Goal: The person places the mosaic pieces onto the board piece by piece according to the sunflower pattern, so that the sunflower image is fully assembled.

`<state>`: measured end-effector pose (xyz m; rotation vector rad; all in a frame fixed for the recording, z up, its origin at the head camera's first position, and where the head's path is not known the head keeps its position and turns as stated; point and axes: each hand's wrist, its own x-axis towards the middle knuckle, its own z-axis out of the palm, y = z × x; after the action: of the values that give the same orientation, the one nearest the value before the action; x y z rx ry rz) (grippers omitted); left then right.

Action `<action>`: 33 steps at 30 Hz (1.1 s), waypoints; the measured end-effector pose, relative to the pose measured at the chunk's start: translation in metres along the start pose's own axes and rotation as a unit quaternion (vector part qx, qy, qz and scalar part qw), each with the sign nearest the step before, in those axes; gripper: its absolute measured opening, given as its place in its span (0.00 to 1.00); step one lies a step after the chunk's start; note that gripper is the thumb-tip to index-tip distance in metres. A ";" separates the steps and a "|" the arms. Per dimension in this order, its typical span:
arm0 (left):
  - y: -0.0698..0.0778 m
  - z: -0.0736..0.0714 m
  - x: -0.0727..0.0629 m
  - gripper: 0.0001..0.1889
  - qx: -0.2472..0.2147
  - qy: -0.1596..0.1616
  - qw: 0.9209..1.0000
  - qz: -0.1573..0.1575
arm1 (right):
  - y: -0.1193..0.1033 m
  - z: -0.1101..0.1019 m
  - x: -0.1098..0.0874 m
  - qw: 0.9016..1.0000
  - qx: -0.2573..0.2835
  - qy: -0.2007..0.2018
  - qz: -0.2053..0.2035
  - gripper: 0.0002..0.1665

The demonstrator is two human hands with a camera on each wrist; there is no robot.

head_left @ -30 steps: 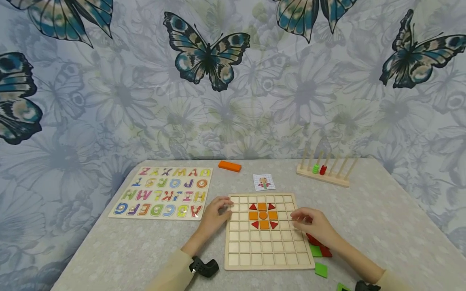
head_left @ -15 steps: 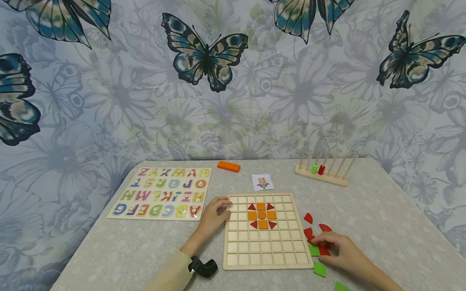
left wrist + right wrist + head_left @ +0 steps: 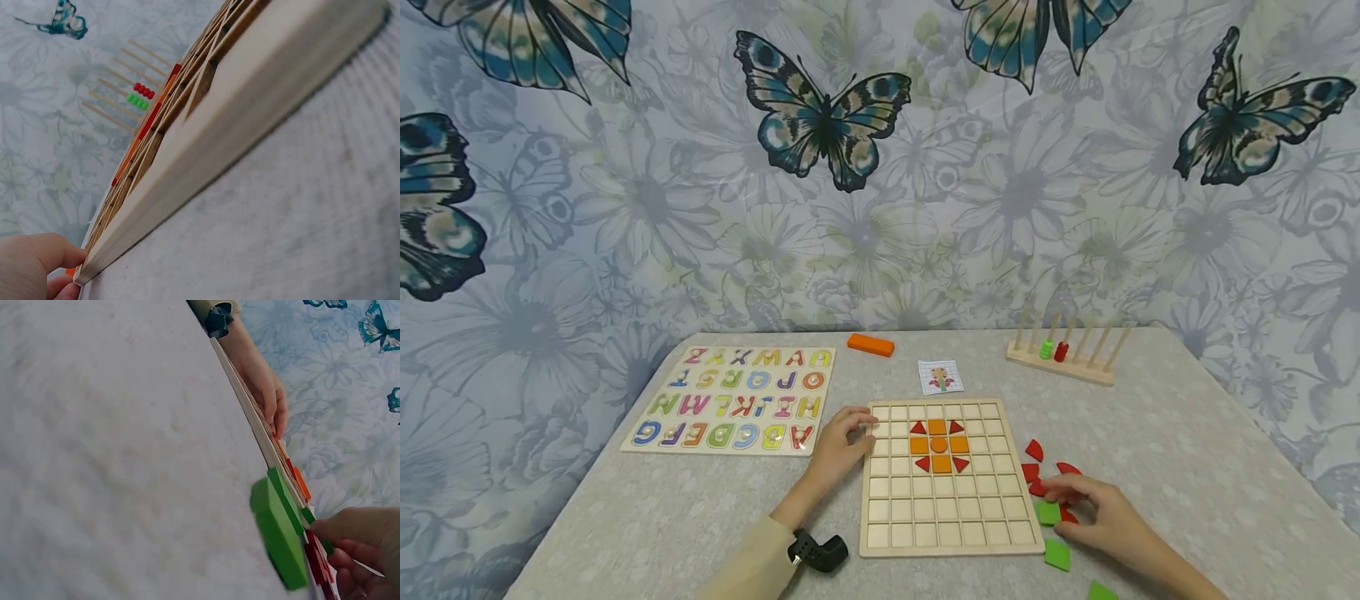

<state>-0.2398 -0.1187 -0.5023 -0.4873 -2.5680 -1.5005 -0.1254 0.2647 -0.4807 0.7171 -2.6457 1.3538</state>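
1. Table: we find it beneath the grid board and everything else.
2. Letter puzzle: left of the grid board, apart from it.
3. Grid board: our landmark, lying flat; orange squares and red triangles sit toward its far side. We judge a knock could unsettle them.
4. Peg rack: beyond the board, to its right.
5. Left hand: fingers clamped on the board's left edge, near the far corner. Should that hold slacken, a push might slide the board.
6. Right hand: just beside the board's right edge, thumb and finger clamped on a green tile.
7. Picture card: just beyond the board's far edge.
8. Green tile: just beside the board's right edge. A loose pinch could drop it; a low sweep could drag the red wedges nearby.
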 end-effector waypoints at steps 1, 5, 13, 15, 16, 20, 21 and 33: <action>0.000 0.000 0.000 0.12 0.001 0.001 1.000 0.005 | -0.001 -0.001 0.000 1.000 -0.004 0.005 0.001 0.28; 0.000 0.000 -0.001 0.11 0.022 0.012 0.999 0.034 | -0.004 -0.002 0.006 1.000 -0.005 0.022 0.004 0.33; -0.001 -0.002 0.001 0.11 0.011 0.009 1.000 0.002 | -0.018 0.022 0.041 0.998 0.039 0.012 -0.037 0.29; -0.001 -0.003 0.002 0.11 0.009 0.007 1.000 -0.006 | -0.022 0.031 0.052 0.999 0.038 -0.001 -0.033 0.28; -0.001 -0.003 0.002 0.11 0.009 0.006 1.000 -0.007 | -0.025 0.035 0.057 0.999 0.036 -0.008 -0.026 0.28; -0.001 -0.004 0.001 0.11 0.004 0.003 1.000 -0.011 | -0.035 0.053 0.079 0.998 0.041 -0.036 -0.006 0.28; -0.001 -0.005 0.001 0.11 0.002 0.003 1.000 -0.011 | -0.037 0.057 0.084 0.998 0.045 -0.044 -0.002 0.28; 0.002 -0.002 -0.001 0.11 -0.010 -0.002 1.000 -0.017 | -0.043 0.081 0.101 0.995 0.052 -0.089 -0.001 0.28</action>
<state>-0.2385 -0.1196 -0.4999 -0.4520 -2.5785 -1.5384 -0.1847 0.1421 -0.4693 0.8936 -2.7220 1.5024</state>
